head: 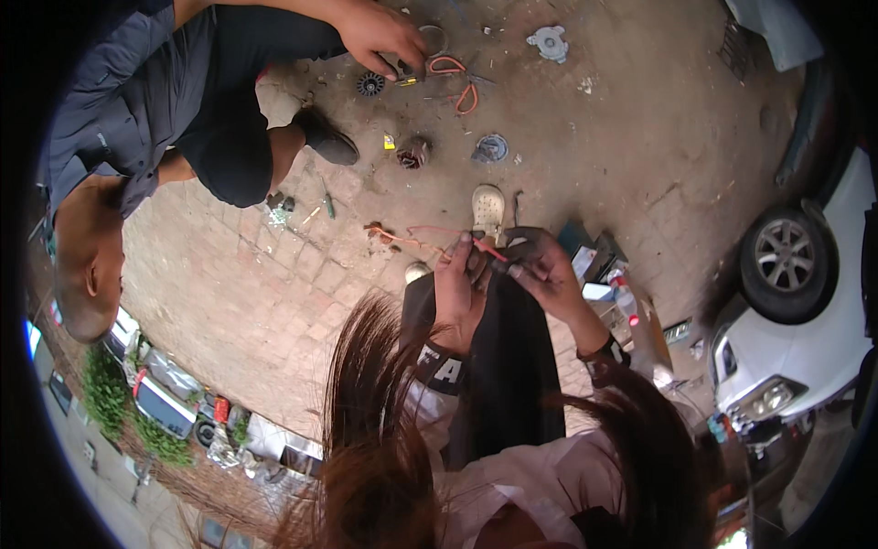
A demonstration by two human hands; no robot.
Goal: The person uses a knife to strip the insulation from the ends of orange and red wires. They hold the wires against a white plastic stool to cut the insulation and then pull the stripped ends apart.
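My left hand (463, 281) pinches a thin red wire (490, 250) between thumb and fingers above my dark trousers. The fingers of my right hand (545, 271) hold the same wire near its end. From my left hand a loop of thinner reddish wire (429, 228) bends out to the left. A pale orange strand (408, 240) runs beside it towards a small reddish-brown clump (376, 230) that appears to be on the ground. Dark grime covers the fingertips of both hands. How the strands join inside my left hand is hidden.
A co-worker crouches at left, one hand (387, 41) near red-handled scissors (468, 97). On the ground lie a black finned disc (370, 84), a copper-wound part (413, 153), metal housings (549, 44) and a screwdriver (329, 202). Right stand a plastic bottle (624, 302) and white car (789, 350).
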